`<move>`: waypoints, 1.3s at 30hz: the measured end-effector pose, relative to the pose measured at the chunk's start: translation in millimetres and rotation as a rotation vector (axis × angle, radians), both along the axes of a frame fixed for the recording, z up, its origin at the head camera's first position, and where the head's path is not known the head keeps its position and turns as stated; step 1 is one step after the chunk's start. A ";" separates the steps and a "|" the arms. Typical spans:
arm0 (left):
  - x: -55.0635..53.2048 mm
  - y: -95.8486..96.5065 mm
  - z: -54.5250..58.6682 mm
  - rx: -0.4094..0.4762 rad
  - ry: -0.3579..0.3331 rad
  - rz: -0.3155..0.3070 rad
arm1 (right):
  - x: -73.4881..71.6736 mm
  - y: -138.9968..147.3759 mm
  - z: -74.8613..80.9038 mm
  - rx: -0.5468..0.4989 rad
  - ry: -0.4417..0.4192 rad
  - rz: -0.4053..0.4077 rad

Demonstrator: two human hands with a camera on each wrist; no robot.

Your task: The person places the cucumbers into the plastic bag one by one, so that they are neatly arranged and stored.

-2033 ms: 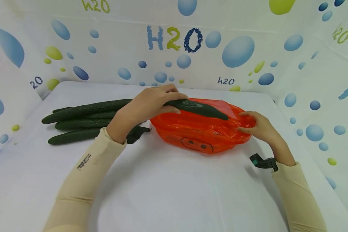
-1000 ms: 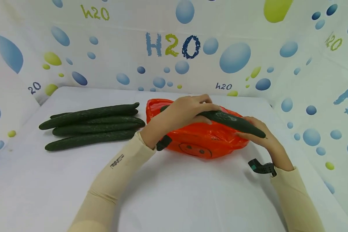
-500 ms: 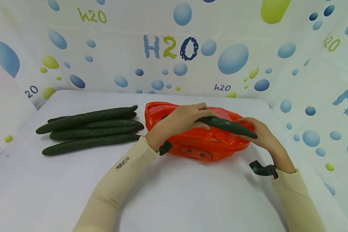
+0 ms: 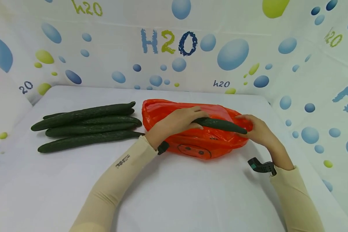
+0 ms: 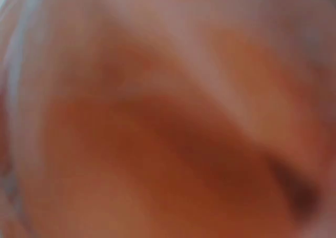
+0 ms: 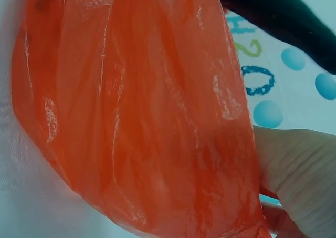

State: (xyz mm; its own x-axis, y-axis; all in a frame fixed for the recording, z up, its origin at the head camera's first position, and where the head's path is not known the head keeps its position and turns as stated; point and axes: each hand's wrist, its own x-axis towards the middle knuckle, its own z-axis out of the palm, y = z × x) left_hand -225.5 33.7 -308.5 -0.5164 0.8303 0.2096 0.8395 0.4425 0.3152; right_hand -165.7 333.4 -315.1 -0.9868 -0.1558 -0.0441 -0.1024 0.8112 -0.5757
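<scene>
My left hand (image 4: 177, 122) grips a long dark green cucumber (image 4: 220, 124) from above and holds it over a thin red-orange plastic bag (image 4: 214, 143). The cucumber's rear part is hidden under the palm. Its free tip points at my right hand (image 4: 259, 132), whose fingers and thumb pinch the right end of the bag. In the right wrist view the bag (image 6: 157, 112) fills most of the picture, with the thumb (image 6: 302, 169) at its edge and the cucumber (image 6: 283, 20) beyond. A blurred orange-brown surface fills the left wrist view.
Several more cucumbers (image 4: 87, 129) lie in a pile to the left of the bag. The white tabletop (image 4: 191, 193) ends at a white backdrop (image 4: 110, 61) with blue and green drops. Black wrist devices show near both cuffs.
My left hand has carried the cucumber right from the pile to above the bag, then lowered it and drawn it slightly back left. The right hand has stayed at the bag's end.
</scene>
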 end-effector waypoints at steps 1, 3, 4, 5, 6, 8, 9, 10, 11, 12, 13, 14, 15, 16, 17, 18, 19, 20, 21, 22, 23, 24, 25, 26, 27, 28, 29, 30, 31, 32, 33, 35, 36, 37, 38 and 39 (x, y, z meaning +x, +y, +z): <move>-0.7 -0.6 -1.4 -0.001 -0.004 0.005 | 0.0 -0.7 0.3 -0.002 -0.002 0.000; -2.0 -1.7 -3.6 -0.006 -0.014 0.015 | 0.1 -1.4 0.7 -0.003 -0.004 0.000; -2.5 -1.9 -4.5 -0.011 -0.019 0.021 | 0.1 -1.5 0.9 -0.002 0.000 0.003; -2.8 -2.2 -5.4 -0.019 -0.025 0.029 | 0.3 -1.4 1.0 -0.001 0.003 0.003; -2.9 -2.3 -6.0 -0.029 -0.032 0.037 | 0.4 -1.3 1.1 0.001 0.005 0.005; -3.1 -2.4 -7.3 -0.052 -0.051 0.053 | 0.8 -1.1 1.2 0.004 0.005 0.008; -3.2 -2.3 -8.2 -0.064 -0.061 0.060 | 1.0 -1.0 1.3 0.007 0.005 0.009; -3.3 -2.1 -8.9 -0.072 -0.072 0.066 | 1.2 -0.9 1.4 0.008 0.005 0.011; -3.3 -1.9 -9.6 -0.080 -0.081 0.073 | 1.4 -0.8 1.4 0.009 0.002 0.010; -3.5 -1.6 -10.5 -0.084 -0.089 0.077 | 1.7 -0.8 1.6 0.007 0.000 0.013; -3.7 -1.3 -11.5 -0.085 -0.095 0.082 | 1.9 -0.9 1.7 0.005 -0.002 0.013; -4.0 -1.0 -12.4 -0.085 -0.094 0.086 | 2.2 -0.9 1.9 0.003 -0.004 0.012; -4.5 -0.5 -13.2 -0.084 -0.089 0.089 | 2.3 -0.9 2.0 0.002 -0.003 0.014; -4.9 0.0 -13.8 -0.082 -0.082 0.091 | 2.4 -0.8 2.1 -0.001 -0.003 0.015; -5.4 0.5 -14.7 -0.082 -0.074 0.094 | 2.5 -0.7 2.2 -0.004 -0.003 0.017; -5.8 1.1 -15.4 -0.081 -0.071 0.097 | 2.6 -0.6 2.3 -0.007 -0.003 0.020; -6.3 2.0 -16.0 -0.083 -0.064 0.102 | 2.7 -0.4 2.3 -0.007 -0.001 0.023; -6.8 2.8 -16.5 -0.087 -0.059 0.107 | 2.7 -0.3 2.3 -0.008 0.001 0.028; -7.3 3.8 -16.9 -0.091 -0.057 0.114 | 2.6 -0.2 2.3 -0.008 0.004 0.033; -7.7 4.9 -17.4 -0.099 -0.056 0.122 | 2.7 -0.1 2.3 -0.008 0.005 0.036; -8.2 5.9 -17.8 -0.107 -0.057 0.131 | 2.7 -0.1 2.3 -0.009 0.005 0.040; -8.6 6.9 -18.1 -0.117 -0.061 0.139 | 2.7 -0.2 2.3 -0.010 0.006 0.042; -9.2 8.0 -18.5 -0.130 -0.061 0.146 | 2.7 -0.2 2.3 -0.010 0.006 0.044; -9.8 9.0 -18.7 -0.144 -0.065 0.151 | 2.7 -0.3 2.2 -0.011 0.007 0.045; -10.3 10.1 -19.1 -0.160 -0.069 0.153 | 2.7 -0.4 2.2 -0.010 0.007 0.045; -11.0 11.2 -19.6 -0.174 -0.073 0.153 | 2.6 -0.4 2.1 -0.011 0.008 0.046; -11.6 12.3 -20.3 -0.189 -0.076 0.152 | 2.5 -0.5 2.0 -0.011 0.009 0.046; -12.5 13.4 -21.2 -0.206 -0.071 0.150 | 2.4 -0.4 1.8 -0.010 0.010 0.047; -13.4 14.5 -22.5 -0.223 -0.063 0.146 | 2.1 -0.3 1.5 -0.010 0.011 0.049; -14.4 15.5 -23.8 -0.237 -0.057 0.144 | 1.7 -0.2 0.9 -0.012 0.013 0.052; -15.3 16.2 -25.0 -0.248 -0.052 0.141 | 1.1 -0.2 0.0 -0.013 0.016 0.056; -16.9 18.2 -26.6 -0.261 -0.044 0.138 | 0.5 1.0 -1.3 -0.016 0.020 0.060; -17.5 18.9 -27.1 -0.264 -0.045 0.136 | 0.3 1.4 -2.0 -0.018 0.021 0.063; -17.8 19.5 -27.4 -0.265 -0.049 0.135 | 0.1 1.7 -2.8 -0.020 0.021 0.065; -18.1 20.0 -27.5 -0.267 -0.055 0.134 | 0.2 2.0 -3.4 -0.019 0.019 0.065; -18.1 20.3 -27.7 -0.266 -0.057 0.131 | 0.5 2.3 -3.8 -0.016 0.019 0.065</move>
